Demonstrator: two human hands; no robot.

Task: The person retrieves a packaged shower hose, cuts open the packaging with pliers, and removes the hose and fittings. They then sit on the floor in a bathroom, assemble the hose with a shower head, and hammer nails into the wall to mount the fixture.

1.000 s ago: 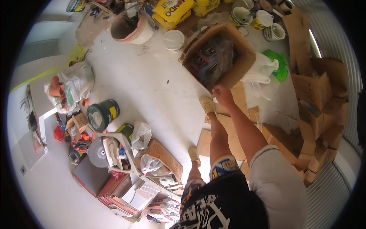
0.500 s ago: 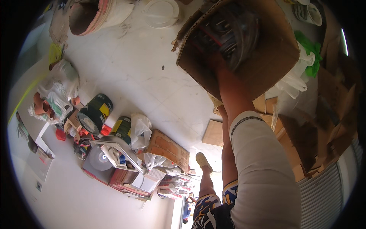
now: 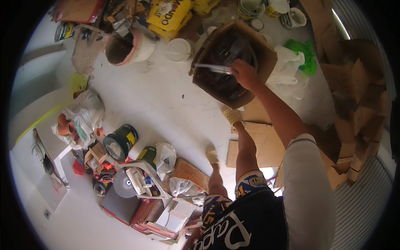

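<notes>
My right hand [image 3: 245,75] is closed on one end of a thin, pale, flat piece [image 3: 213,67]; its kind I cannot make out. Hand and piece are over the open top of a brown cardboard box [image 3: 266,62]. Inside the box lie dark things [image 3: 233,50], some of them looking wrapped in clear plastic, blurred and in shadow. My left hand is out of sight.
White and green plastic bags [image 3: 306,58] lie right of the box, beside piled cardboard [image 3: 354,112]. A crusted bucket [image 3: 125,50], a white lid [image 3: 178,50] and yellow bags [image 3: 166,18] are at the far side. Dark green tubs [image 3: 121,143] stand left.
My right hand has come up from deep inside the box and now holds the pale flat piece. The view has shifted back, showing more of the floor and my legs.
</notes>
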